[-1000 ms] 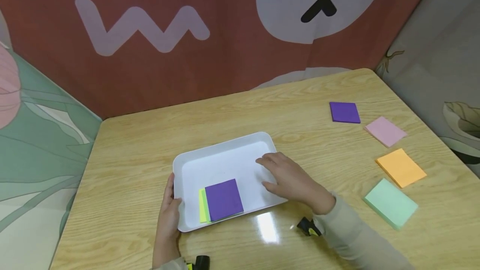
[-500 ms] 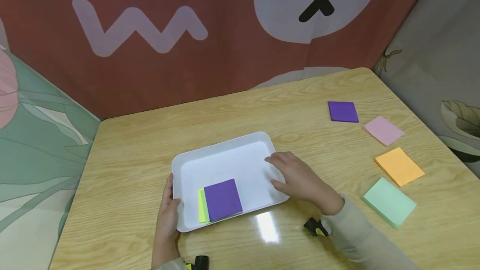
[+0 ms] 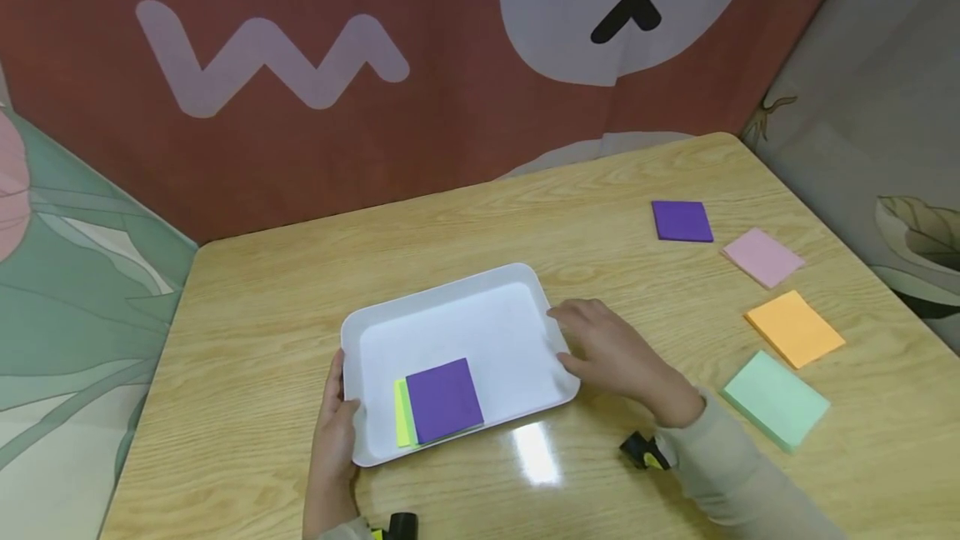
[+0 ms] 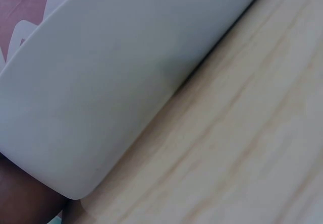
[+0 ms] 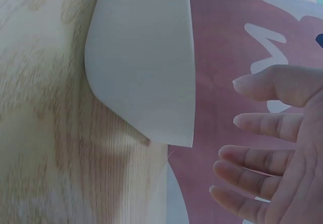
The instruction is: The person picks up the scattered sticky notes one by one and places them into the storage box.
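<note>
A white tray (image 3: 442,327) lies on the wooden table. My left hand (image 3: 332,432) grips its left end, thumb at the rim; in the left wrist view part of a finger (image 4: 28,191) shows against the tray's corner. Inside the tray, near its front edge, a purple square of paper (image 3: 445,402) overlaps a green one and a yellow one (image 3: 401,419). My right hand (image 3: 618,352) hovers by the tray's right end and holds nothing. The right wrist view shows its fingers (image 5: 252,158) spread and apart from the tray's side (image 5: 146,62).
On the table's right side lie a purple pad (image 3: 682,222), a pink pad (image 3: 763,257), an orange pad (image 3: 795,329) and a thicker mint-green pad (image 3: 776,401). A red printed cloth (image 3: 450,123) hangs behind the table's far edge.
My right hand has moved to the right, from above the tray's inside to its right end. The left hand stays on the tray. The view has shifted slightly.
</note>
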`<state>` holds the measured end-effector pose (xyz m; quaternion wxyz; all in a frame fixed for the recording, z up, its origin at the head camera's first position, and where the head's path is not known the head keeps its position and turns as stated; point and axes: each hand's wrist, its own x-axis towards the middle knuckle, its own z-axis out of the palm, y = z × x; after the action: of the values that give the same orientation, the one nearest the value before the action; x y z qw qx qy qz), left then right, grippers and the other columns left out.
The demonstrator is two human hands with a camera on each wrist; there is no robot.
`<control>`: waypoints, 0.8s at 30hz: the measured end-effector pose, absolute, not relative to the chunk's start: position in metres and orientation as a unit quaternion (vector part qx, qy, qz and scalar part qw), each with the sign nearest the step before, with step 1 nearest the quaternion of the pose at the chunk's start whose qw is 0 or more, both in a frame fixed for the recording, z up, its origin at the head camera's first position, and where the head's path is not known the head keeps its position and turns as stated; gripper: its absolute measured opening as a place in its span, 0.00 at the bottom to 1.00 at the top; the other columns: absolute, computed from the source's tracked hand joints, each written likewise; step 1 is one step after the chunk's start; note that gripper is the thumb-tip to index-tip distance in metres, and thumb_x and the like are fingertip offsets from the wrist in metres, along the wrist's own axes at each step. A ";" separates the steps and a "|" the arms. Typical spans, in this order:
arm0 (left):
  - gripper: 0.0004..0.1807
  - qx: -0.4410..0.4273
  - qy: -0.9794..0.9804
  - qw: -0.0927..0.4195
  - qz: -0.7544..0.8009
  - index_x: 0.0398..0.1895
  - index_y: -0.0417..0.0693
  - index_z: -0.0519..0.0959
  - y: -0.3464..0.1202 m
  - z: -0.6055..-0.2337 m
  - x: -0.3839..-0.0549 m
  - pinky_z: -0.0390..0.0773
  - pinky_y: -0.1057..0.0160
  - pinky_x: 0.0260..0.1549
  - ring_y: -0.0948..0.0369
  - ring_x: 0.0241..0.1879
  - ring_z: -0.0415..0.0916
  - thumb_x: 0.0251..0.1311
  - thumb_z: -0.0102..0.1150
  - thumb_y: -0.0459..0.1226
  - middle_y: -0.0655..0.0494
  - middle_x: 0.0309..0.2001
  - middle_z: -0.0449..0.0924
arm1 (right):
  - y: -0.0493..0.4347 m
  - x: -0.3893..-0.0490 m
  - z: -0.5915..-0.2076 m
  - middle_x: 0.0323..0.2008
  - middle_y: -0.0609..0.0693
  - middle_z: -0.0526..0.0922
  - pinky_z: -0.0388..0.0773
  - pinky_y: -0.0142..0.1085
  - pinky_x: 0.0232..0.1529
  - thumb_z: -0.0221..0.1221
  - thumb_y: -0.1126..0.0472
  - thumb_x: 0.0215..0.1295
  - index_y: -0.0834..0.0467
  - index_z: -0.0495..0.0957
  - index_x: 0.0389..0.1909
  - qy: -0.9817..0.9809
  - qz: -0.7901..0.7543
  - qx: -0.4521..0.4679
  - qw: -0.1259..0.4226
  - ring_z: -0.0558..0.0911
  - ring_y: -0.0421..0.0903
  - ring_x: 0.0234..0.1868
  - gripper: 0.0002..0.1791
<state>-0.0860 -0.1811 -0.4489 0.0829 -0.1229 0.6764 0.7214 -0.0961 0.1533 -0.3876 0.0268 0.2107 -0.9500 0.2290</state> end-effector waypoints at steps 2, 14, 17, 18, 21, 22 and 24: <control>0.38 -0.127 0.677 0.084 0.720 0.66 0.68 0.42 -0.181 -0.449 -0.086 0.56 0.68 0.51 0.63 0.62 0.41 0.54 0.25 0.24 0.64 0.66 0.35 | 0.155 -0.096 -0.387 0.49 0.60 0.70 0.64 0.47 0.48 0.61 0.60 0.47 0.65 0.69 0.50 -0.950 0.231 0.211 0.028 0.67 0.55 0.50 0.28; 0.38 -0.117 0.676 0.079 0.724 0.66 0.66 0.41 -0.181 -0.449 -0.086 0.48 0.61 0.57 0.64 0.62 0.39 0.53 0.24 0.23 0.64 0.66 0.34 | 0.160 -0.095 -0.387 0.48 0.60 0.70 0.65 0.46 0.48 0.61 0.60 0.46 0.65 0.69 0.51 -0.952 0.228 0.202 0.038 0.68 0.55 0.49 0.28; 0.38 -0.099 0.668 0.073 0.734 0.66 0.63 0.41 -0.180 -0.449 -0.086 0.48 0.64 0.56 0.63 0.62 0.38 0.52 0.23 0.22 0.62 0.67 0.34 | 0.163 -0.094 -0.388 0.49 0.61 0.70 0.64 0.47 0.48 0.61 0.60 0.46 0.65 0.68 0.51 -0.952 0.230 0.197 0.037 0.67 0.55 0.49 0.28; 0.38 -0.095 0.664 0.071 0.738 0.67 0.62 0.40 -0.180 -0.450 -0.086 0.49 0.65 0.56 0.63 0.62 0.38 0.52 0.23 0.22 0.61 0.67 0.34 | 0.163 -0.094 -0.388 0.49 0.61 0.69 0.64 0.47 0.48 0.61 0.60 0.47 0.65 0.68 0.51 -0.953 0.231 0.194 0.036 0.67 0.56 0.50 0.28; 0.38 -0.095 0.658 0.068 0.744 0.67 0.61 0.41 -0.180 -0.449 -0.086 0.54 0.69 0.53 0.62 0.62 0.40 0.52 0.23 0.22 0.61 0.67 0.35 | 0.166 -0.093 -0.389 0.49 0.62 0.69 0.63 0.48 0.48 0.61 0.60 0.47 0.65 0.68 0.52 -0.954 0.231 0.187 0.033 0.66 0.56 0.50 0.29; 0.38 -0.095 0.656 0.066 0.746 0.67 0.60 0.41 -0.180 -0.449 -0.086 0.55 0.71 0.51 0.62 0.61 0.41 0.52 0.23 0.22 0.61 0.67 0.35 | 0.166 -0.093 -0.389 0.50 0.62 0.69 0.63 0.48 0.48 0.61 0.59 0.47 0.65 0.68 0.52 -0.955 0.230 0.185 0.032 0.66 0.56 0.50 0.29; 0.38 -0.097 0.654 0.065 0.747 0.67 0.60 0.41 -0.179 -0.449 -0.086 0.56 0.72 0.49 0.61 0.61 0.42 0.52 0.23 0.22 0.60 0.67 0.35 | 0.168 -0.093 -0.389 0.50 0.62 0.68 0.63 0.48 0.48 0.61 0.59 0.47 0.65 0.68 0.52 -0.956 0.228 0.183 0.030 0.66 0.56 0.50 0.29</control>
<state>-0.0863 -0.1794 -0.4487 0.0651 -0.0966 0.6541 0.7474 -0.0927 0.1676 -0.3888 0.0302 0.1832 -0.9558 0.2279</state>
